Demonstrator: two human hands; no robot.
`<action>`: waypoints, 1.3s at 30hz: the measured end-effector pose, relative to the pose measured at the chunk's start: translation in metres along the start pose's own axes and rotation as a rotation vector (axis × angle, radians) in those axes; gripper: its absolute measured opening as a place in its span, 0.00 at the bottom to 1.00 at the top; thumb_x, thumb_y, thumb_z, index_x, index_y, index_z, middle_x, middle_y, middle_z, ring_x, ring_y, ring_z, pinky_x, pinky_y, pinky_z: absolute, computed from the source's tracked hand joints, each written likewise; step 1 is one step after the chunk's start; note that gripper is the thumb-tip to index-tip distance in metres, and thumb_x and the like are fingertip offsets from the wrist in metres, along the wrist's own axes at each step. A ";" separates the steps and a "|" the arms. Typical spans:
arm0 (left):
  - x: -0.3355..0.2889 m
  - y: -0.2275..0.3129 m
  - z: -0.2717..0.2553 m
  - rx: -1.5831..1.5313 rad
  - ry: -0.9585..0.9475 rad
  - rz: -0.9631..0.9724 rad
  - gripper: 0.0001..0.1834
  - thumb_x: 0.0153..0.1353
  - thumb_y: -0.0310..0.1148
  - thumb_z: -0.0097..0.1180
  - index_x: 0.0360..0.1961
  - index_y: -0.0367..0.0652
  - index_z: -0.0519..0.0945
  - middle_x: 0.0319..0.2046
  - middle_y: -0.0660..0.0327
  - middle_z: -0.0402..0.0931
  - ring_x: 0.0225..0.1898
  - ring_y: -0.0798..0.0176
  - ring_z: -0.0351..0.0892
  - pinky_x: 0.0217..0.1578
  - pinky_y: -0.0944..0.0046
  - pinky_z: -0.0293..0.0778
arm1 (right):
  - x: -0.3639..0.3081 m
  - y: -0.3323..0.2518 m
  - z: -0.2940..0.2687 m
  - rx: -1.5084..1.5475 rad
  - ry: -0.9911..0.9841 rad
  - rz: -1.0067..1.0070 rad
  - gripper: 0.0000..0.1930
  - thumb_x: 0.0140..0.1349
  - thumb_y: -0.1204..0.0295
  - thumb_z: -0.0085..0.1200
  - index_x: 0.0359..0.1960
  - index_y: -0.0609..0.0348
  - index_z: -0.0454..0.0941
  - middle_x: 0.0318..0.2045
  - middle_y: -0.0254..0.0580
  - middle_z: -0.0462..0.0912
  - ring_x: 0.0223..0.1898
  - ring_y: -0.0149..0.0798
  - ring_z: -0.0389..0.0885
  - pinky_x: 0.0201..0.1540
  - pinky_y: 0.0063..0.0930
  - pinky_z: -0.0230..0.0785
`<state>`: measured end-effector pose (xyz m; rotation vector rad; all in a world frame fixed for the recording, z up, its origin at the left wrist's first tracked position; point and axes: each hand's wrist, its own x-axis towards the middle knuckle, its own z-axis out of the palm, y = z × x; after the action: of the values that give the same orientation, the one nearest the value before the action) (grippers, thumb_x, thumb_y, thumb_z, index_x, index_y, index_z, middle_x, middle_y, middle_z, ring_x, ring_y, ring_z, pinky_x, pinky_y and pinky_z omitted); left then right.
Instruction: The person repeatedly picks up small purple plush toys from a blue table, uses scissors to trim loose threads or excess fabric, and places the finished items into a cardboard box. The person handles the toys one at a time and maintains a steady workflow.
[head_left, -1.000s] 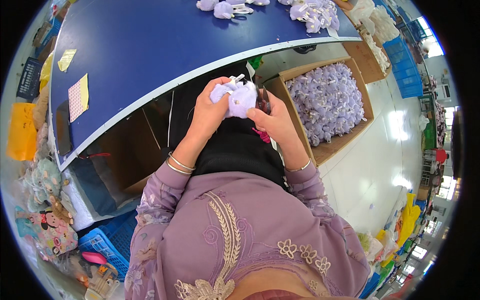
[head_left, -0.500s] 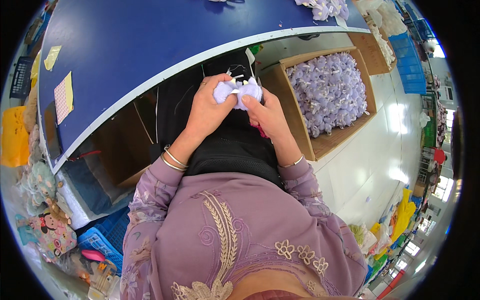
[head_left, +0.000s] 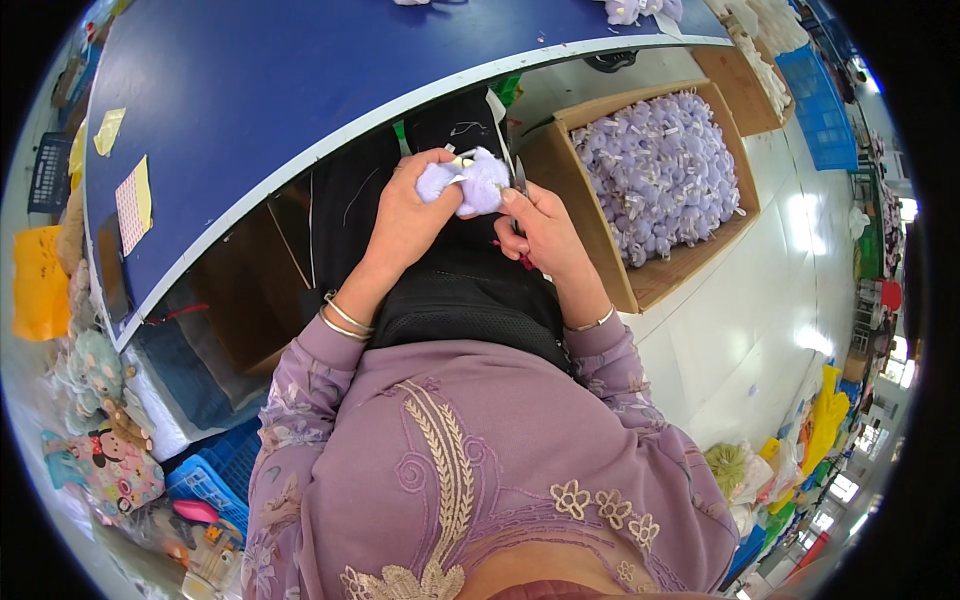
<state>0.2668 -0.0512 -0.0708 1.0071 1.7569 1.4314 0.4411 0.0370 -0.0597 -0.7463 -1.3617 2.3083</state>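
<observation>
A small lilac plush toy (head_left: 484, 183) with pale yellow tips and a white tag is held above my lap. My left hand (head_left: 412, 208) is closed on its left side, thumb across the front. In my right hand (head_left: 545, 228) is a pair of scissors (head_left: 519, 177); the dark blades point away from me beside the toy's right side. A bit of their reddish handle shows under my curled fingers. My right thumb tip is close to the toy's lower right edge; whether it touches cannot be made out.
A blue table (head_left: 300, 90) with a white edge lies ahead, more lilac plush pieces (head_left: 640, 10) at its far side. To the right, a cardboard box (head_left: 690, 277) is full of similar toys. Blue crates (head_left: 815, 110) stand beyond it. Plush toys and bags pile up at the left.
My right hand has come off the toy, moving slightly right, and the scissor blades now show upright beside it. My left hand keeps its hold. The view has shifted a little.
</observation>
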 end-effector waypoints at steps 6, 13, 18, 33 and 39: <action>-0.002 0.003 -0.002 0.178 -0.051 0.121 0.20 0.53 0.31 0.62 0.48 0.36 0.77 0.44 0.54 0.75 0.45 0.59 0.77 0.48 0.64 0.71 | 0.004 0.001 0.005 -0.138 0.204 -0.071 0.11 0.65 0.67 0.57 0.40 0.65 0.76 0.13 0.27 0.68 0.13 0.20 0.64 0.16 0.17 0.57; -0.003 0.000 0.001 0.293 -0.067 0.233 0.23 0.51 0.29 0.62 0.48 0.32 0.76 0.44 0.52 0.74 0.44 0.55 0.77 0.47 0.62 0.72 | 0.005 0.002 0.016 -0.203 0.296 -0.150 0.11 0.61 0.67 0.61 0.39 0.61 0.77 0.20 0.25 0.72 0.17 0.18 0.66 0.18 0.15 0.58; -0.002 0.001 0.000 0.295 -0.154 0.219 0.23 0.50 0.29 0.63 0.48 0.33 0.76 0.42 0.52 0.74 0.42 0.54 0.77 0.45 0.62 0.73 | 0.009 0.007 0.012 -0.226 0.264 -0.208 0.10 0.59 0.68 0.63 0.35 0.58 0.75 0.20 0.24 0.72 0.18 0.17 0.64 0.19 0.14 0.56; -0.005 0.015 0.000 0.199 -0.356 0.090 0.22 0.54 0.37 0.66 0.46 0.36 0.77 0.36 0.58 0.76 0.38 0.65 0.77 0.41 0.65 0.73 | 0.000 -0.013 0.006 -0.486 0.128 -0.194 0.12 0.58 0.68 0.63 0.35 0.61 0.75 0.35 0.33 0.72 0.34 0.26 0.68 0.38 0.21 0.64; -0.009 0.015 -0.001 0.049 -0.344 -0.037 0.22 0.56 0.39 0.66 0.47 0.36 0.77 0.36 0.60 0.79 0.36 0.69 0.77 0.40 0.68 0.74 | 0.000 -0.013 0.013 -0.521 0.216 -0.419 0.11 0.57 0.69 0.63 0.33 0.62 0.75 0.34 0.36 0.72 0.33 0.28 0.71 0.36 0.26 0.66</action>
<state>0.2725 -0.0580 -0.0553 1.1628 1.5541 1.1190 0.4335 0.0344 -0.0428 -0.7383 -1.8297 1.5223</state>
